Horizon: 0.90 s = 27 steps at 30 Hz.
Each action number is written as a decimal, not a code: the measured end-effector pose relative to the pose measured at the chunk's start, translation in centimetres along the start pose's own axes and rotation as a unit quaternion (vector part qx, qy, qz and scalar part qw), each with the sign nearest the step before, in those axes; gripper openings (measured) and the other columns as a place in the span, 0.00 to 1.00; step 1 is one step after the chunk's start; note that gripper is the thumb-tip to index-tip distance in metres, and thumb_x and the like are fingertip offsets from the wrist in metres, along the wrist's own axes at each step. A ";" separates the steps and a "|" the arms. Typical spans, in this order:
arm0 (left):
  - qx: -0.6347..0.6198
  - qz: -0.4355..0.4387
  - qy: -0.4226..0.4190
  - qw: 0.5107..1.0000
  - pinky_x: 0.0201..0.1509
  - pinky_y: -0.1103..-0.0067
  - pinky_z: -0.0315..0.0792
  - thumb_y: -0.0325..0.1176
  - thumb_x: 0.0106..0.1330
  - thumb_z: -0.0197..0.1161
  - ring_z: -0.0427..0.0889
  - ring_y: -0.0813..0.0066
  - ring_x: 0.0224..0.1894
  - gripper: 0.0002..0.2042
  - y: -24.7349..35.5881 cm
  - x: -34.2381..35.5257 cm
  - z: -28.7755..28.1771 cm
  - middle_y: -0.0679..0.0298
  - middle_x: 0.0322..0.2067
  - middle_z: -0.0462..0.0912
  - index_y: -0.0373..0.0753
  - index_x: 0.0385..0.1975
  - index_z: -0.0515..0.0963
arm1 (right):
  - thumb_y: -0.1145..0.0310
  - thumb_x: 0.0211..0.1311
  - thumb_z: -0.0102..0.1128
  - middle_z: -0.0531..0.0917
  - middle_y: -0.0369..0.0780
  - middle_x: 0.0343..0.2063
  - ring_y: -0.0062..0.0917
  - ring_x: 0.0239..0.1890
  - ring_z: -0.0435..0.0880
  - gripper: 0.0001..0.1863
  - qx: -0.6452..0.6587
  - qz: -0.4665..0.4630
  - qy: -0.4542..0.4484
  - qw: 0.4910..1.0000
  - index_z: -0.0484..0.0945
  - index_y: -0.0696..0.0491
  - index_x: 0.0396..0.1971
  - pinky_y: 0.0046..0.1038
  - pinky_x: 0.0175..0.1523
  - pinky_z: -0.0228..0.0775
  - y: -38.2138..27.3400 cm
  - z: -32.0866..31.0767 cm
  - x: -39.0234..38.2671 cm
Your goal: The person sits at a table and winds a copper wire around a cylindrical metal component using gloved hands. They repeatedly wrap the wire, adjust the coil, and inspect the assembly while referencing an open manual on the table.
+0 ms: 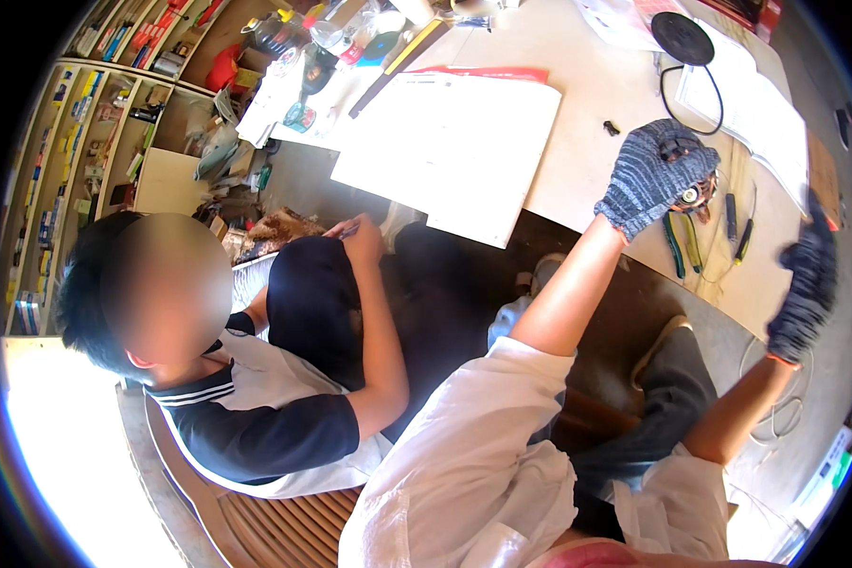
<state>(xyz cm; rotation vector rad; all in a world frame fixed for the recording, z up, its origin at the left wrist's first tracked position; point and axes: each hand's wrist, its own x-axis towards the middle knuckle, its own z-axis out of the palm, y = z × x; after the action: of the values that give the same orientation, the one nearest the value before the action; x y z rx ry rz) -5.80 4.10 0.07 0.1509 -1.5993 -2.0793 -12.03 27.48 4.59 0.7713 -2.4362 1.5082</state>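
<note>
Pale table (577, 142), two gloved hands at its right side.
Left hand (658, 172) is curled closed around a round metal part (693, 198), near the pliers (674, 248) and slim tools (732, 217) on the table; right hand (807, 279), blurred, is near the table's right edge, its openness and any hold impossible to tell.

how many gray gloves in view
2: one on the left hand, holding a small round part; one on the right hand, at the table edge. Others may be hidden.
</note>
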 end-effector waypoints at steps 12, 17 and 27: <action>-0.044 -0.015 -0.040 0.998 0.43 0.83 0.73 0.32 0.51 0.68 0.79 0.78 0.35 0.13 1.1 -0.6 0.8 0.61 0.31 0.82 0.32 0.34 0.77 | 0.75 0.64 0.46 0.73 0.41 0.51 0.26 0.53 0.70 0.17 0.049 -0.041 -0.015 0.998 0.69 0.60 0.52 0.27 0.60 0.57 -4.4 7.8 -1.3; -0.086 0.009 -0.047 0.995 0.44 0.81 0.73 0.32 0.52 0.66 0.79 0.78 0.36 0.12 0.8 -0.4 0.4 0.62 0.32 0.81 0.33 0.33 0.77 | 0.75 0.63 0.49 0.77 0.41 0.46 0.26 0.50 0.73 0.15 -0.011 -0.051 -0.086 0.995 0.72 0.58 0.49 0.28 0.59 0.59 -0.7 7.9 -1.8; 0.188 -0.019 -0.074 0.979 0.39 0.82 0.74 0.31 0.51 0.68 0.80 0.77 0.33 0.10 3.2 -0.4 -0.2 0.62 0.28 0.81 0.35 0.31 0.78 | 0.79 0.56 0.53 0.80 0.38 0.39 0.26 0.45 0.75 0.12 -0.129 -0.175 -0.021 0.976 0.78 0.57 0.40 0.27 0.57 0.61 -1.8 3.6 -1.2</action>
<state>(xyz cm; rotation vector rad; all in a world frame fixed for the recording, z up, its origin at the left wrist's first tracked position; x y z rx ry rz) -4.30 3.54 2.91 0.1597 -2.0864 -1.8291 -9.72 24.14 3.82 1.1106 -2.3055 1.0330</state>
